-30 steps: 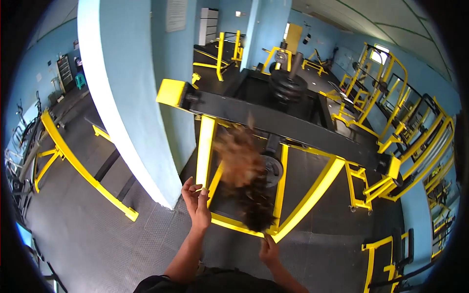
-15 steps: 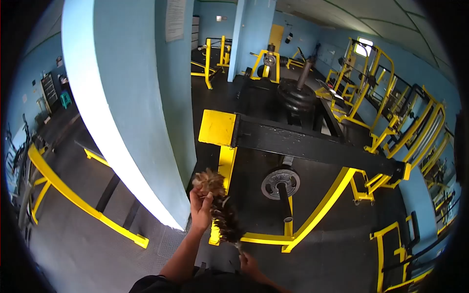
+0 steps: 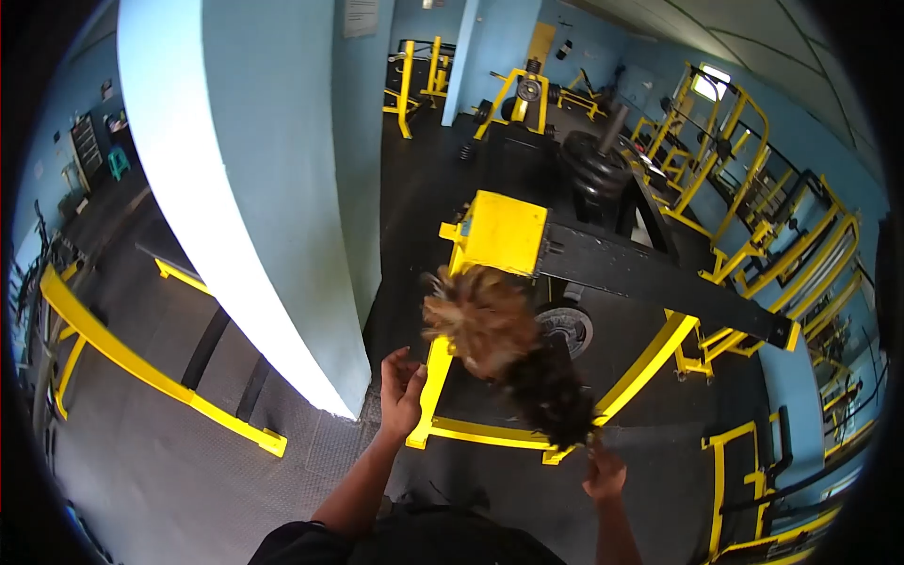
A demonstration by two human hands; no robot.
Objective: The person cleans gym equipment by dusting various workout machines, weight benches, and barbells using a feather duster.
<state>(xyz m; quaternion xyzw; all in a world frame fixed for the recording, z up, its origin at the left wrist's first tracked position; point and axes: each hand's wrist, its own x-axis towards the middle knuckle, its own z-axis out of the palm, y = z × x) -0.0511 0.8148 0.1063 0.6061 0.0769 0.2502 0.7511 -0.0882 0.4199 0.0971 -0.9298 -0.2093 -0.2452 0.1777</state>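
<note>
A feather duster [image 3: 551,395] with a light brown tip and dark feathers nearer its handle slants up and left in front of the machine; its tip is blurred. My right hand [image 3: 605,473] is closed round the handle end, low on the right of the duster. Apart from the feathers, my left hand [image 3: 403,391] is raised beside a yellow upright, fingers slightly bent and thumb apart, with nothing in it. The duster's tip overlaps the machine's yellow frame below its square yellow end plate [image 3: 508,233]; whether it touches cannot be told.
A black beam [image 3: 650,282] runs right from the yellow plate. Weight plates [image 3: 595,168] are stacked on a post behind it, and another plate [image 3: 565,330] hangs below. A blue pillar [image 3: 268,188] stands close on the left, near a yellow-framed bench [image 3: 160,367]. More gym machines line the right.
My left hand has let go of the duster's tip. My right hand has moved right and up with the handle, and the feathers have swung right. The view has shifted slightly.
</note>
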